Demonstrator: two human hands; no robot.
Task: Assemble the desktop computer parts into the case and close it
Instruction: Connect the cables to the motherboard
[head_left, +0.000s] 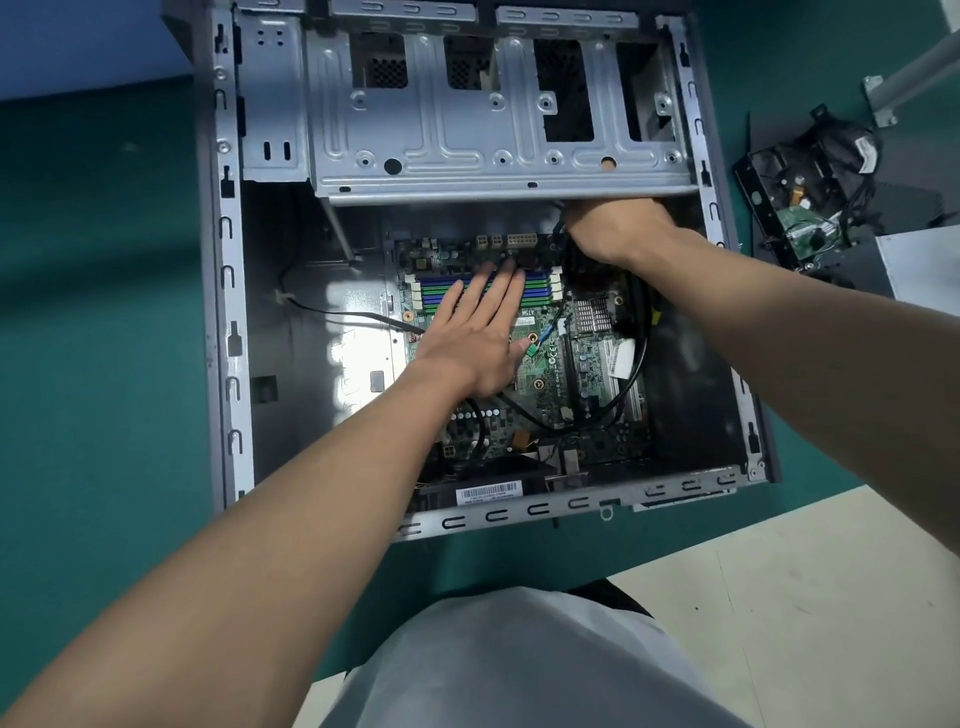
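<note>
Your right hand's (615, 228) fingers are hidden under the drive cage (498, 130), grip unclear; left hand (475, 338) lies flat, fingers straight, on the motherboard (550, 358).

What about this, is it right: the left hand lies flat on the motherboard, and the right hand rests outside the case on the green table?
Not quite. The head view shows the right hand inside the case, reaching under the drive cage. The left hand does lie flat on the motherboard.

I see what looks like an electronics repair workshop: an open computer case (228, 332) lies on a green-topped table (104, 338), a loose drive bracket (795, 218) and tangled cables (841, 150) right of the case, pale floor tiles (805, 613) in front of it.
</note>
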